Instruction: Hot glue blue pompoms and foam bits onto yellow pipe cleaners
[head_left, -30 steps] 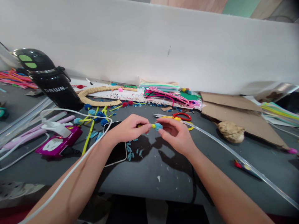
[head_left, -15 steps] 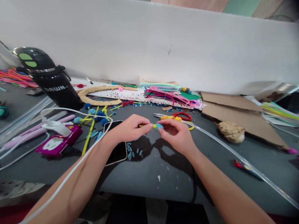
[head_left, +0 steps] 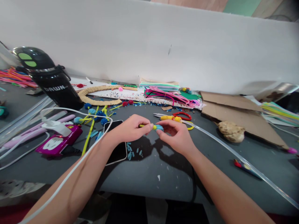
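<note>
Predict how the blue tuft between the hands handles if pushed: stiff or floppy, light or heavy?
Tuft: likely light, since fingers alone support it. Probably soft; it looks fuzzy. Its yellow stem looks thin, so may bend.

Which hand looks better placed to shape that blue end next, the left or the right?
Probably the right hand: it meets the blue end directly, while the left hand pinches the yellow stem beside it, so seems better suited to steadying.
</note>
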`<state>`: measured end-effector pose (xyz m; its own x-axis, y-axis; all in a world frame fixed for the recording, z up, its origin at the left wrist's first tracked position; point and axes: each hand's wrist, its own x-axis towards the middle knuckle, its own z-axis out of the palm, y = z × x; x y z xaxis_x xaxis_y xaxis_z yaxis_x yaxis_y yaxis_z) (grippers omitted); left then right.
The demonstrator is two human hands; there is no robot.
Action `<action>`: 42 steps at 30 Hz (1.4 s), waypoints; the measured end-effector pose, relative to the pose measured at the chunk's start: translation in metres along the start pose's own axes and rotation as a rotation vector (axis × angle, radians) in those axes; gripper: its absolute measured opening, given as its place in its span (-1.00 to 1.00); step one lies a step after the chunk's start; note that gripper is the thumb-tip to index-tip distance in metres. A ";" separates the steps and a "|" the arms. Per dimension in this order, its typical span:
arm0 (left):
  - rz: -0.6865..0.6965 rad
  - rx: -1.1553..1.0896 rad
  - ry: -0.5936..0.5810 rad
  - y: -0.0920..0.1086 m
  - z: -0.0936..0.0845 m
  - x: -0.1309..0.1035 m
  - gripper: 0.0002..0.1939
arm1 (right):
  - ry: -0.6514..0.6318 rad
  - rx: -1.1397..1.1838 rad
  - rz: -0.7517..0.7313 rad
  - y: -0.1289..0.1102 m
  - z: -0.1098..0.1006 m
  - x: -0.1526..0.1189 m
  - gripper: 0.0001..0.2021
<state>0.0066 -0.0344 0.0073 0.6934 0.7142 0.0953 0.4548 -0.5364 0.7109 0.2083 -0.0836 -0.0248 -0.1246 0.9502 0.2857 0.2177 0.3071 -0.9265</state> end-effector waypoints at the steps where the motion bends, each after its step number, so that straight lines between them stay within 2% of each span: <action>1: -0.002 0.003 -0.002 0.000 0.000 0.000 -0.57 | 0.001 -0.005 0.003 0.000 0.000 0.000 -0.78; 32: 0.040 -0.020 -0.025 0.001 0.001 -0.001 -0.60 | -0.007 -0.013 0.037 -0.002 0.000 0.001 -0.85; 42: 0.044 -0.037 -0.002 0.000 -0.001 -0.001 -0.60 | -0.059 0.046 0.059 -0.005 -0.006 0.001 -0.83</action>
<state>0.0052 -0.0346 0.0075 0.7137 0.6891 0.1257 0.4027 -0.5506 0.7312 0.2131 -0.0843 -0.0183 -0.1699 0.9614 0.2165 0.1822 0.2466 -0.9519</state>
